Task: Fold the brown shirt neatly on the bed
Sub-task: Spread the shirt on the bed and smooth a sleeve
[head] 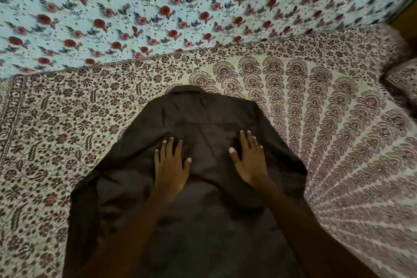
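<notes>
Grip open, holding nothing: left hand (171,167) and right hand (249,162) press flat on the dark brown collared shirt (203,110) beneath.

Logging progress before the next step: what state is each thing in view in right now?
brown shirt: spread out flat on the bed, collar away from the person, not yet folded.
left hand: open, fingers straight, resting flat on the shirt.
right hand: open, fingers straight, resting flat on the shirt.
printed bedspread: lying under the shirt.
blue floral cloth: spread beyond the bedspread.
</notes>
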A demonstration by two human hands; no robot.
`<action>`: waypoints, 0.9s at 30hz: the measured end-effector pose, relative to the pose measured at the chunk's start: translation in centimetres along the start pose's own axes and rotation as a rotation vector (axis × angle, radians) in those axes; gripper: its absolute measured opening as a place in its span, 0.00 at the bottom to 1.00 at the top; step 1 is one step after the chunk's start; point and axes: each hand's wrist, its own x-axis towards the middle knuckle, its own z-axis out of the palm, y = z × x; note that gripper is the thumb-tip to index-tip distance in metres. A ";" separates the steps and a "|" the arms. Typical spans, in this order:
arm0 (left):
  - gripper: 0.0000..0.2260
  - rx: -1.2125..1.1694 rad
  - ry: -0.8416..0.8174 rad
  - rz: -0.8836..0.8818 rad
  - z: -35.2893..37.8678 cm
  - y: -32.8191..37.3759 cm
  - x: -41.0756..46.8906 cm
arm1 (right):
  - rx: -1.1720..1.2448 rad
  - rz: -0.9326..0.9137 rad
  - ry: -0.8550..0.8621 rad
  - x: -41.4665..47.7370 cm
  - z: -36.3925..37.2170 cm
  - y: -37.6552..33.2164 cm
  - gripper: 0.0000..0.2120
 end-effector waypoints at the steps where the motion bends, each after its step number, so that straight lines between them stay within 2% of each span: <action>1: 0.27 -0.009 0.022 -0.018 -0.2 0.5 -0.3 | 0.052 -0.025 0.030 -0.5 -0.6 0.1 0.32; 3: 0.26 -0.039 0.057 -0.014 -0.9 2.3 -1.2 | 0.113 -0.006 0.135 -1.9 -2.3 0.7 0.26; 5: 0.24 -0.078 0.033 0.055 -1.0 4.6 -2.5 | 0.078 0.105 0.208 -3.8 -4.0 2.2 0.22; 10: 0.25 -0.118 -0.167 0.312 0.8 9.8 -6.2 | 0.025 0.587 0.144 -9.3 -6.1 7.8 0.31; 13: 0.28 -0.094 -0.301 0.319 2.3 12.8 -7.3 | 0.037 0.726 0.125 -12.4 -5.4 10.5 0.28; 17: 0.29 0.040 -0.366 0.231 3.6 15.0 -8.4 | -0.031 0.633 0.059 -14.2 -4.2 12.2 0.25; 19: 0.30 0.098 -0.361 0.216 3.8 15.5 -8.6 | 0.052 0.614 0.057 -14.1 -4.7 12.7 0.17; 21: 0.32 0.138 -0.399 0.181 3.6 16.0 -8.5 | 0.181 0.605 0.156 -13.8 -5.9 13.3 0.07; 22: 0.33 0.149 -0.429 0.153 3.5 16.6 -8.3 | 0.236 0.603 0.258 -13.7 -6.9 13.6 0.06; 24: 0.33 0.176 -0.458 0.092 3.1 18.1 -7.9 | 0.262 0.549 0.458 -13.1 -9.0 14.7 0.08; 25: 0.32 0.178 -0.445 0.050 3.0 18.9 -7.6 | 0.243 0.493 0.504 -12.8 -9.9 15.4 0.10; 27: 0.26 0.136 -0.343 -0.044 2.9 20.4 -7.2 | 0.192 0.385 0.458 -12.0 -11.0 17.2 0.13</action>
